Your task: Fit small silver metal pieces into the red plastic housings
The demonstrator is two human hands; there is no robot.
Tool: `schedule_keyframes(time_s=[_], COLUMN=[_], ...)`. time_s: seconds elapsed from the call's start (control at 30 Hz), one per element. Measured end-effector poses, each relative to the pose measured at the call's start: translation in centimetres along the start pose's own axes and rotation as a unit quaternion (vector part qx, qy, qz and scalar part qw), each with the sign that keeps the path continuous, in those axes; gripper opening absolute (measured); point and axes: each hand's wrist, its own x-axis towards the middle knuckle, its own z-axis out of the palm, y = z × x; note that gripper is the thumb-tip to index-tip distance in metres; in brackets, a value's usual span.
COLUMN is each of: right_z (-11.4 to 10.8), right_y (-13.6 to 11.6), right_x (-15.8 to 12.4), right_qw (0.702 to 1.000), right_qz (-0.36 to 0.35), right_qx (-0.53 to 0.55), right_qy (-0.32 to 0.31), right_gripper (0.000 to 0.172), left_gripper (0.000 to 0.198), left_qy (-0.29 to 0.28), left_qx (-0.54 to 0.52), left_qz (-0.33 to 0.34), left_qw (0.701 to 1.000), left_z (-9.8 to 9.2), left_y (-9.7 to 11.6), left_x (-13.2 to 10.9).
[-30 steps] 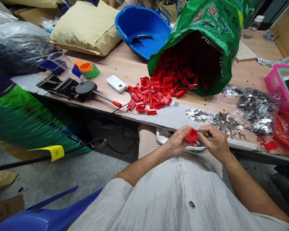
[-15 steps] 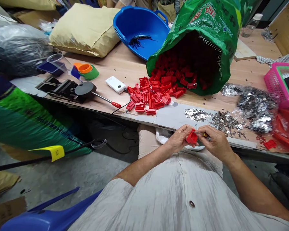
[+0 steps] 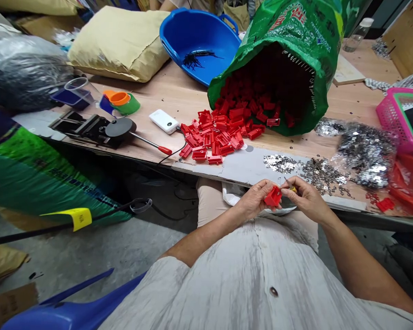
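Just in front of my lap, my left hand (image 3: 258,199) grips a small red plastic box (image 3: 273,197) with its hollow side showing. My right hand (image 3: 304,197) is closed on a small yellow-handled tool (image 3: 292,187), whose thin metal tip points up and to the left, apart from the box. The right fingertips are at the box's right side, where a tiny shiny bit shows; I cannot make out its shape. Beyond my hands, flat metal pieces (image 3: 280,163) lie spread on grey card. A heap of red plastic boxes (image 3: 215,133) spills from a green sack (image 3: 296,39).
A hand press (image 3: 120,127) with a red-tipped lever stands at the left, near a white power bank (image 3: 164,121). Behind are a blue basin (image 3: 206,36) and a stuffed tan sack (image 3: 117,43). At the right are a bag of metal pieces (image 3: 368,151) and a pink basket (image 3: 392,114).
The tool's tip has come away from the red box and now points upward in my right hand. My right fingertips have moved in to the box's side. The left hand still grips the box.
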Motion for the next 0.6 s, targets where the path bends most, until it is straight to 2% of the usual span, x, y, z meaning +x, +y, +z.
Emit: schedule_keyframes(time_s=[0.17,0.33,0.4,0.5,0.6], right_z=[1.0,2.2,2.6,3.1,3.6], right_y=[0.5,1.2,1.5,1.9,2.0], right_x=[0.2,0.0,0.0,0.2,0.5], right_qw=[0.998,0.998,0.998,0.997,0.993], right_qz=[0.010,0.002,-0.003,-0.002,0.002], right_qx=[0.054,0.054,0.060,0.077,0.089], right_qy=[-0.018,-0.033,-0.025,0.019,0.080], right_gripper=[0.027,0.025,0.025,0.027,0.029], left_gripper=[0.054,0.054,0.054,0.059,0.062], left_qy=[0.006,0.007,0.023,0.063,0.070], left_qx=[0.019,0.063,0.089,0.113,0.163], left_qz=[-0.010,-0.049,-0.045,0.010,0.096], left_qw=[1.000,0.997,0.995,0.992,0.979], left_z=[-0.3,-0.9,-1.2,-1.7,-1.9], left_y=[-0.2,-0.3,-0.2,0.2,0.7], left_x=[-0.1,-0.3,-0.4,-0.7,-1.4])
